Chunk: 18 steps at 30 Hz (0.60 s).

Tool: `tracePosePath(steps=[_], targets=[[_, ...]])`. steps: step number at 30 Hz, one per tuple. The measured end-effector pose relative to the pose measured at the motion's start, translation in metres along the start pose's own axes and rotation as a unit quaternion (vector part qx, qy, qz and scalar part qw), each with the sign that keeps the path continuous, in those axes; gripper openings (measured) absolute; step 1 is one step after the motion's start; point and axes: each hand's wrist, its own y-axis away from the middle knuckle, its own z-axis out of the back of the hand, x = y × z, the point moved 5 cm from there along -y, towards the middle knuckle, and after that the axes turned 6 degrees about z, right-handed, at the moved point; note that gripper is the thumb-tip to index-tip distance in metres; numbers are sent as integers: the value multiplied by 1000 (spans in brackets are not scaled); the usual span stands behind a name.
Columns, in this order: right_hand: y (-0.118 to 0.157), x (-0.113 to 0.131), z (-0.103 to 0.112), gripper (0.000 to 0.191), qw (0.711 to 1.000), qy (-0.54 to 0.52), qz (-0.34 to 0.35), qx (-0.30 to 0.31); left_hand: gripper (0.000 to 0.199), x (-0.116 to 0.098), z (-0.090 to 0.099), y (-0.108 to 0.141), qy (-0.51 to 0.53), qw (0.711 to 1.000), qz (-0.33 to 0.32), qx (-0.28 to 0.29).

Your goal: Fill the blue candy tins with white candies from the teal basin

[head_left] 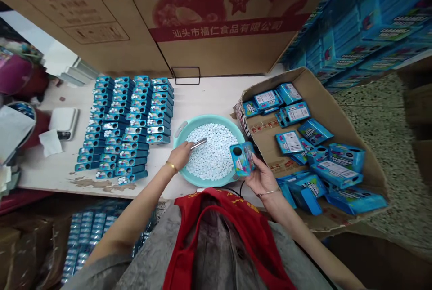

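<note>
A turquoise basin (178, 146) full of small white candies (214, 157) stands in front of me. Over its left side, my left hand (182, 155) is closed round a narrow, shiny metal tool (199, 144) whose far end lies at the candies; its exact kind is unclear. At the basin's right rim, my right hand (261, 175) grips a small blue candy box (243, 159), tilted, with a round dark opening facing up. To the left, several columns of similar blue boxes (133, 155) stand close together on the table.
Right of the basin, an open cardboard carton (362, 141) holds loose blue boxes. A large printed carton (219, 51) closes off the back. Stacked blue packs (364, 29) rise at the far right. A white scale (64, 121) sits at the left, above boxes (89, 231) lower down.
</note>
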Motion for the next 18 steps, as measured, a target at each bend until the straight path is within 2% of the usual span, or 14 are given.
tracePosePath(steps=[2,4,7,10,13,18], targets=[[5,8,6,29,999,-22,30,-11,39,-13,-8,-24,-26,1000,9,-12],[7,12,12,29,999,-29,37,-19,44,-26,-18,-43,-46,999,-10,-26],[7,13,21,30,999,-4,34,-5,44,-41,-39,-54,-66,996,-56,-25],[5,11,27,31,999,36,24,14,47,-49,-60,-43,-58,993,-105,1],[-1,13,29,30,999,44,27,8,49,-54,-77,-23,-23,987,-156,37],[-6,19,23,32,996,58,68,26,48,-65,-88,-10,121,975,-172,69]])
